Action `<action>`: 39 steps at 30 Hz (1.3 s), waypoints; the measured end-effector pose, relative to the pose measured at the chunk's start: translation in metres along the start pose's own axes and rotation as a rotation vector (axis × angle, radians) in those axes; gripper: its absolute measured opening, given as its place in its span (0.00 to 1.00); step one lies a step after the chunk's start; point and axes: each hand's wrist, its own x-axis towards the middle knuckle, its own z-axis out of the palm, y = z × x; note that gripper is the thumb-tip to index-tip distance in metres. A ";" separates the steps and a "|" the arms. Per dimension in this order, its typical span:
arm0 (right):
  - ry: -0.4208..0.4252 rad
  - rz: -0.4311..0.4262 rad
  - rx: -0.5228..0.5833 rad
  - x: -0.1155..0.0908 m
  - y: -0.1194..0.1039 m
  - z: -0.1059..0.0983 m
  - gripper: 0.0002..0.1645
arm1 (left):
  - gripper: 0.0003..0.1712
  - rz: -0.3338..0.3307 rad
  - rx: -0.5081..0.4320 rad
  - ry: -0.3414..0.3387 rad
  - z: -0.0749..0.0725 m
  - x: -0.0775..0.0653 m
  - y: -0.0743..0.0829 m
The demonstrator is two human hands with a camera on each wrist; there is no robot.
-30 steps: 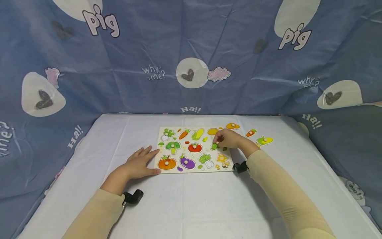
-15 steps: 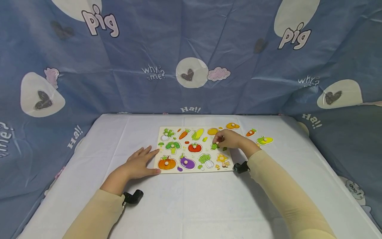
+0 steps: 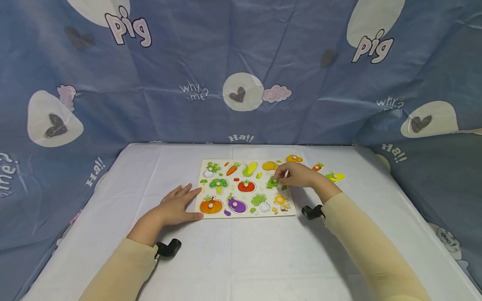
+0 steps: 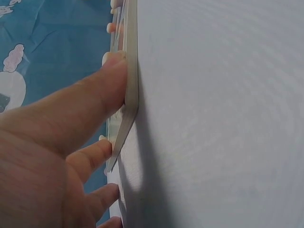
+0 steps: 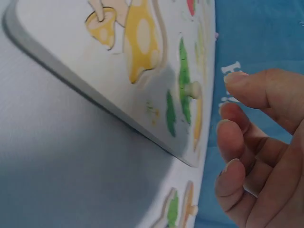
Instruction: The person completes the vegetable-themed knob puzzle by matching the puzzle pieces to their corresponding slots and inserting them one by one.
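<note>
A white vegetable knob puzzle board (image 3: 271, 194) lies on the table. My left hand (image 3: 177, 209) rests at its left edge, fingers spread; the thumb (image 4: 102, 85) touches the board's near left corner in the left wrist view. My right hand (image 3: 295, 174) hovers over the board's right side, fingers loosely bent. A green vegetable piece (image 3: 272, 182) sits in the board below its fingertips; the right wrist view shows its knob (image 5: 192, 90) apart from the thumb and fingers. Radish, broccoli (image 3: 218, 184), tomato (image 3: 246, 186), pumpkin (image 3: 211, 205) and eggplant (image 3: 236, 204) pieces with knobs also sit in the board.
Beyond the board's right side lie a loose potato piece (image 3: 291, 159), a carrot piece (image 3: 318, 167) and a corn piece (image 3: 337, 177). The mushroom picture (image 3: 280, 199) on the board shows no knob. A blue printed cloth (image 3: 241, 125) hangs behind the white-covered table.
My right hand has let go of the green vegetable piece and moved slightly right and away from it. The left hand has stayed at the board's edge.
</note>
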 end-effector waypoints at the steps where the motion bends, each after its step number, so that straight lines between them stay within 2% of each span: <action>1: 0.000 -0.001 -0.007 -0.003 0.000 -0.001 0.08 | 0.55 0.000 -0.001 -0.001 0.000 0.000 0.000; 15: 0.042 0.039 -0.009 -0.046 0.010 -0.021 0.11 | 0.55 -0.007 -0.005 -0.005 0.000 0.001 0.000; 23: 0.127 0.068 -0.030 -0.067 0.017 -0.025 0.10 | 0.55 -0.006 0.006 0.007 0.000 0.000 0.000; 29: 0.187 0.079 -0.017 -0.081 0.028 -0.027 0.09 | 0.55 0.001 0.018 0.016 0.000 0.000 0.001; 34: 0.210 0.070 -0.022 -0.088 0.042 -0.027 0.07 | 0.55 0.007 0.026 0.018 -0.001 0.000 0.001; 39: 0.239 0.097 -0.015 -0.094 0.053 -0.025 0.07 | 0.55 0.003 0.027 0.016 -0.001 0.000 0.002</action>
